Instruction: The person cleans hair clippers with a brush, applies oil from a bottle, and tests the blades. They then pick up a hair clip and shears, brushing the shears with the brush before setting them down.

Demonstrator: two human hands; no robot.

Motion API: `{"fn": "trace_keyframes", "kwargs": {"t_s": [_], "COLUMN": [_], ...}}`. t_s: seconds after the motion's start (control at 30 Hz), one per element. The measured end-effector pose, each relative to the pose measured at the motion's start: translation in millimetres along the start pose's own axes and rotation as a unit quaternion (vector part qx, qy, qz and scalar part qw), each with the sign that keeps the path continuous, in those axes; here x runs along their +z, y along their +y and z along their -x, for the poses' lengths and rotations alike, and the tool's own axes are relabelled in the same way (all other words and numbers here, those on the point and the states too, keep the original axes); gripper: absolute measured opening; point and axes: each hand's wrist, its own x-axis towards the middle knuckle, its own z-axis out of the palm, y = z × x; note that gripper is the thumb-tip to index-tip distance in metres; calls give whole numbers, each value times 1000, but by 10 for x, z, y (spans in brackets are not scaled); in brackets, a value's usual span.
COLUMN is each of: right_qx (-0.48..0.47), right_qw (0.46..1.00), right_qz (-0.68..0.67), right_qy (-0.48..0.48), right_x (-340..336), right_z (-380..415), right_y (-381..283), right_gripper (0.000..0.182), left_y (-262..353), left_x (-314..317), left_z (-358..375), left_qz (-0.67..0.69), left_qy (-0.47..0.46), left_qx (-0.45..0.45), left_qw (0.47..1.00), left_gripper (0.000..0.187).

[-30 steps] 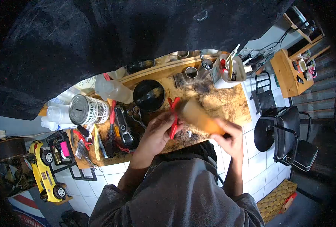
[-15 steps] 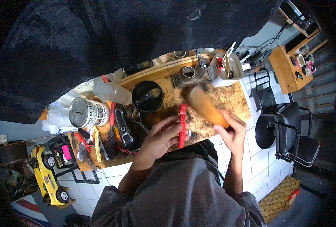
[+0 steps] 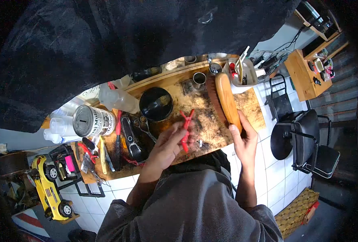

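Left fingers (image 3: pixel 174 139): grasping red clip (image 3: pixel 187 123). Right fingers (image 3: pixel 236 138): gripping wooden brush (image 3: pixel 226 94) at near end, bristles facing left. Clip, brush apart, above surface (image 3: pixel 249 107).

We are holding a red clip (image 3: pixel 185 134) in our left grip (image 3: pixel 166 148), over the near part of the bench (image 3: pixel 250 101), while our right grip (image 3: pixel 246 140) is grasping a wooden-backed brush (image 3: pixel 228 97) by its near end, the brown bristles (image 3: pixel 216 101) facing leftward. We are seeing a black bowl (image 3: pixel 154 105) sitting beyond the clip, scissors (image 3: pixel 144 125) and a clipper (image 3: pixel 131 138) lying to the bowl's near left, a printed tin (image 3: pixel 94 121) standing farther left, and a metal cup (image 3: pixel 199 79) standing near the bench's back edge.
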Motion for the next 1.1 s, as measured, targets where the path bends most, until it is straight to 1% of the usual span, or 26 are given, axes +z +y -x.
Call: {"fn": "trace_keyframes", "kwargs": {"t_s": [0.07, 0.1, 0.13, 0.17, 0.2, 0.27, 0.3, 0.33, 0.4, 0.43, 0.47, 0.5, 0.53, 0.6, 0.67, 0.73, 0.77, 0.8, 0.83, 0.87, 0.9, 0.93, 1.0, 1.03, 1.07, 1.1], "right_qx": [53, 61, 61, 94, 126, 126, 100, 73, 95, 28, -39, -56, -56, -25, 23, 9, 9, 52, 94, 93, 98, 103, 117, 68, 19, 21], "right_qw": [994, 991, 990, 984, 975, 974, 974, 974, 965, 966, 962, 965, 965, 981, 984, 988, 988, 982, 974, 973, 970, 967, 970, 982, 990, 994], "right_qz": [-64, -54, -55, -80, -106, -85, -68, -51, -60, -50, -40, -38, -38, -46, -35, -46, -45, -68, -91, -90, -94, -98, -105, -76, -47, -47], "right_qy": [-70, -111, -112, -130, -148, -171, -191, -211, -238, -253, -266, -254, -252, -188, -174, -149, -150, -168, -187, -189, -202, -213, -187, -158, -129, -100], "right_x": [-44, -88, -92, -96, -105, -139, -152, -158, -152, -128, -94, -36, 11, 77, 57, 60, 42, 21, 11, 15, 29, 51, 89, 108, 124, 144], "right_z": [59, 101, 141, 177, 208, 245, 257, 269, 290, 285, 284, 298, 294, 274, 236, 231, 248, 284, 308, 316, 324, 325, 274, 237, 205, 181], "right_y": [-6, 2, -16, -48, -85, -167, -196, -210, -207, -193, -177, -160, -185, -236, -268, -220, -209, -202, -201, -204, -211, -237, -301, -278, -266, -272], "right_gripper": [40, 41, 41, 42, 44, 48, 49, 51, 54, 53, 52, 49, 49, 47, 48, 49, 49, 49, 50, 50, 50, 50, 49, 49, 49, 50], "left_y": [-61, -34, 24, 65, 82, 100, 90, 90, 112, 109, 101, 93, 66, -45, -123, -113, -99, -68, -17, 27, 69, 74, 51, -10, -22, -22], "left_x": [-95, -71, -17, 27, 55, 93, 66, 70, 125, 141, 151, 157, 151, 145, 206, 270, 274, 255, 215, 180, 172, 198, 256, 218, 242, 279], "left_z": [-33, -20, -2, 14, 22, 22, 1, 5, 31, 52, 84, 104, 91, 36, 49, 75, 56, 29, 0, -14, 2, 20, 56, 24, 19, 15], "left_qz": [-112, -112, -202, -288, -287, -433, -444, -444, -466, -467, -510, -552, -552, -646, -652, -583, -568, -567, -535, -502, -529, -529, -588, -609, -609, -590], "left_qy": [14, 15, 83, 150, 151, 210, 223, 222, 230, 229, 220, 211, 209, -18, -28, 64, 120, 121, 158, 193, 177, 177, 29, 0, 0, -2], "left_qx": [115, 115, 154, 190, 190, 304, 331, 331, 337, 337, 324, 310, 310, 349, 336, 222, 250, 249, 269, 289, 304, 304, 227, 245, 246, 216], "left_qw": [987, 987, 964, 927, 927, 822, 802, 802, 785, 785, 766, 745, 745, 679, 679, 779, 775, 776, 785, 792, 772, 772, 776, 754, 754, 778], "left_gripper": [35, 35, 34, 33, 33, 30, 27, 27, 24, 24, 22, 21, 21, 15, 17, 17, 18, 18, 18, 18, 17, 17, 16, 18, 18, 19]}}
